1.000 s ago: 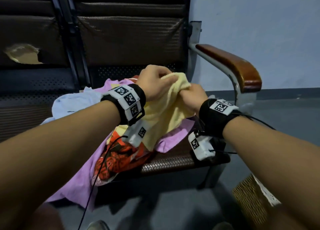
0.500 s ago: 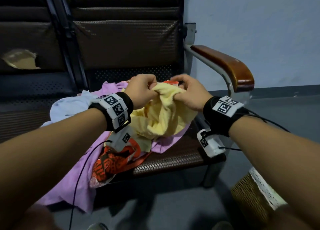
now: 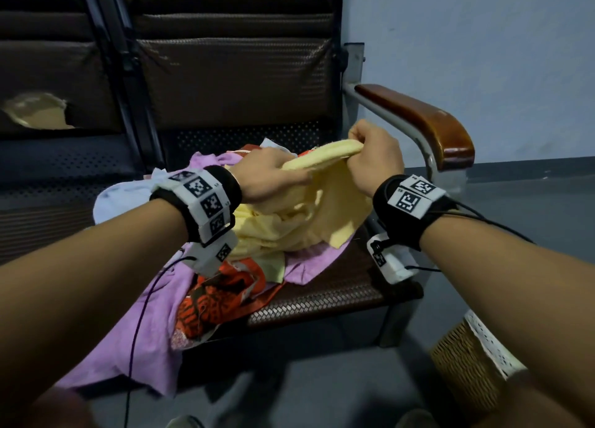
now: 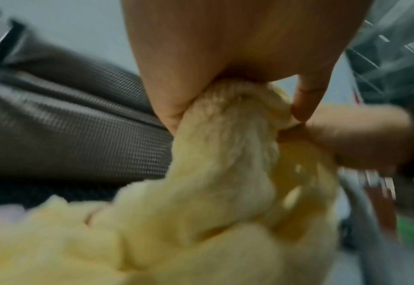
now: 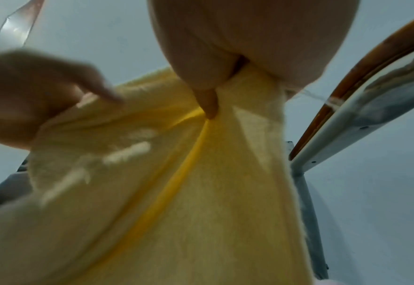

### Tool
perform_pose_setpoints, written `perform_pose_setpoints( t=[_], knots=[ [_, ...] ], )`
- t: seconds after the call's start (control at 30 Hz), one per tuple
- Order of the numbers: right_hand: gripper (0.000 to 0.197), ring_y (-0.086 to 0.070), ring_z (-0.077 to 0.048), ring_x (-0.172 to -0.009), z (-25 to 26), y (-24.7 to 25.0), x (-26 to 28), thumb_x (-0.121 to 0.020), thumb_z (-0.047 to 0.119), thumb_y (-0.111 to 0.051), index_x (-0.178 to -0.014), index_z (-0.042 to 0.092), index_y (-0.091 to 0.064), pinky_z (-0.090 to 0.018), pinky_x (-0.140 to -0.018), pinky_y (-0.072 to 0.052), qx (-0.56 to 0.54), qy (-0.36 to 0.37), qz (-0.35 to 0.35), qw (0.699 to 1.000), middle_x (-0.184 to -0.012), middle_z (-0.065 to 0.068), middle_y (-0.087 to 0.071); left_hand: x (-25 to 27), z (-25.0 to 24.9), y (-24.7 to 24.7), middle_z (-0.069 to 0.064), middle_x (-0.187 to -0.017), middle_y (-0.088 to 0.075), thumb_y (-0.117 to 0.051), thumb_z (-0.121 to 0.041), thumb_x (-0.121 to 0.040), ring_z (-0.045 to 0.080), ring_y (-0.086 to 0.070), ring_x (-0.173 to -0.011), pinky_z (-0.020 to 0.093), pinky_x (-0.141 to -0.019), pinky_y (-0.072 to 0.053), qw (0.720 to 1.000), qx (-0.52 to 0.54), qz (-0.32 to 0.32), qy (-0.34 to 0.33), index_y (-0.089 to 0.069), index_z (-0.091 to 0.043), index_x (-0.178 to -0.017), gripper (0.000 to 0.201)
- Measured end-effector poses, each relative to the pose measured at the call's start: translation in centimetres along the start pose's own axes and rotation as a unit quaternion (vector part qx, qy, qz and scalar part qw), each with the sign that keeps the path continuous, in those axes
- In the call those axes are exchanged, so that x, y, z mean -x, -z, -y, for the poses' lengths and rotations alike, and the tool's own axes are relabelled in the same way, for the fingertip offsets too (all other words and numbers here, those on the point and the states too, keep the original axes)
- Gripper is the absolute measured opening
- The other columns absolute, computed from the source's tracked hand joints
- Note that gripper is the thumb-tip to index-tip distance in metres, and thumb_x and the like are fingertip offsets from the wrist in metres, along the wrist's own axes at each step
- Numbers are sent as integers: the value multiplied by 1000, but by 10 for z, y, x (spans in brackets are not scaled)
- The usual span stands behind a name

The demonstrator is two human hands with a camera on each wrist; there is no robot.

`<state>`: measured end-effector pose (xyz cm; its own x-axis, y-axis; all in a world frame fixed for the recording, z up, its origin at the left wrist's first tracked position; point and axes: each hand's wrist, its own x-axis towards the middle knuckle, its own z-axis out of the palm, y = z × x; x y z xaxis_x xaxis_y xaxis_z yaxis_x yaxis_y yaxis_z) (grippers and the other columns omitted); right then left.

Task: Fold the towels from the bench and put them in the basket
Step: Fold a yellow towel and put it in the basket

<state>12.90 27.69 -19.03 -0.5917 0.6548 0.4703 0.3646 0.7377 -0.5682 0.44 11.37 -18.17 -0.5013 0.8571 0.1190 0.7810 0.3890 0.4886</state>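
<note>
I have the yellow towel (image 3: 309, 215) by its top edge, over the pile on the bench (image 3: 322, 299). My left hand (image 3: 267, 176) is curled round the bunched edge, thumb and fingers closed on the cloth; my right hand (image 3: 375, 157), higher and to the right, is fisted round the same edge. The rest of the towel hangs down onto the heap. Beneath it lie a purple towel (image 3: 135, 324), an orange-and-black printed cloth (image 3: 212, 302) and a pale blue one (image 3: 122, 196) at the left. The bench has a dark woven seat, a brown backrest and a wooden armrest (image 3: 428, 122) on the right, against a pale grey-blue wall (image 3: 483, 41). The wicker basket (image 3: 467, 363) stands on the grey floor, near right. My wristbands carry black-and-white square codes; no readable writing.
</note>
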Motion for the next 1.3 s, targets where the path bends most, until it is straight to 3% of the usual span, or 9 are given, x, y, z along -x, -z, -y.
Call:
perform_pose_setpoints(
  t=[0.13,0.23,0.43,0.63,0.77,0.97,1.07,1.17,1.3],
  knots=[
    [31,-47,-3,-65,9,-5,4,-75,1,-55,-73,31,-46,-25,-57,-36,-87,98,67,989,-68,10,-52,1,-7,-5,-12,-60,-67,-61,-40,-92,1,-65,-63,13,-59,-51,961,265,54,58,-76,-21,-65,36],
    [23,-47,-2,-63,11,-8,5,-75,7,-57,-71,28,-48,-22,-55,-35,-61,102,79,990,-66,11,-52,0,-2,-8,-16,-63,-65,-75,-31,-84,1,-63,-67,15,-62,-49,981,179,73,31,-69,-18,-75,17],
    [25,-52,-19,-65,5,1,2,-78,4,-54,-61,19,-48,-31,-56,-34,23,38,104,994,-61,3,-52,-5,16,1,-2,-76,-69,-84,-25,-74,14,-62,-71,33,-68,-51,988,127,-86,29,-68,-20,-80,17],
    [25,-53,-29,-74,-14,18,-12,-84,3,-47,-65,19,-45,-29,-58,-33,-9,-77,-4,997,-65,1,-47,-6,22,14,-5,-72,-70,-76,-26,-81,16,-66,-68,36,-61,-52,998,60,11,-8,-68,-27,-76,9],
    [19,-57,-26,-79,-17,16,-5,-85,11,-60,-74,23,-52,-29,-67,-38,-13,-60,69,996,-71,3,-54,-13,20,15,-3,-60,-50,-61,-32,-83,27,-51,-63,32,-55,-32,971,-152,-182,12,-51,-24,-62,24],
    [29,-67,-11,-68,5,6,17,-88,52,-67,-86,24,-70,-32,-68,-52,-127,16,254,959,-73,2,-70,-22,7,12,17,-69,-54,-43,-27,-97,42,-62,-81,42,-56,-40,968,68,-174,167,-54,-5,-68,39],
    [11,-57,-3,-62,14,3,21,-94,34,-62,-95,27,-54,-27,-62,-48,-145,109,150,972,-72,11,-58,-24,-6,11,20,-78,-67,-41,-24,-93,40,-69,-78,45,-70,-60,946,218,-168,171,-64,0,-82,35],
    [32,-60,-13,-63,21,5,24,-92,15,-54,-119,29,-43,-29,-61,-51,-165,184,88,965,-80,2,-62,-27,-18,13,19,-85,-73,-45,-21,-86,36,-72,-83,47,-81,-60,937,279,-154,145,-70,3,-90,34],
    [28,-60,-16,-83,24,3,27,-87,12,-46,-82,27,-68,-36,-82,-52,-7,202,167,965,-82,10,-64,-26,-25,8,15,-79,-70,-52,-10,-84,21,-59,-72,36,-66,-47,953,253,-148,80,-71,3,-83,23]
  ],
)
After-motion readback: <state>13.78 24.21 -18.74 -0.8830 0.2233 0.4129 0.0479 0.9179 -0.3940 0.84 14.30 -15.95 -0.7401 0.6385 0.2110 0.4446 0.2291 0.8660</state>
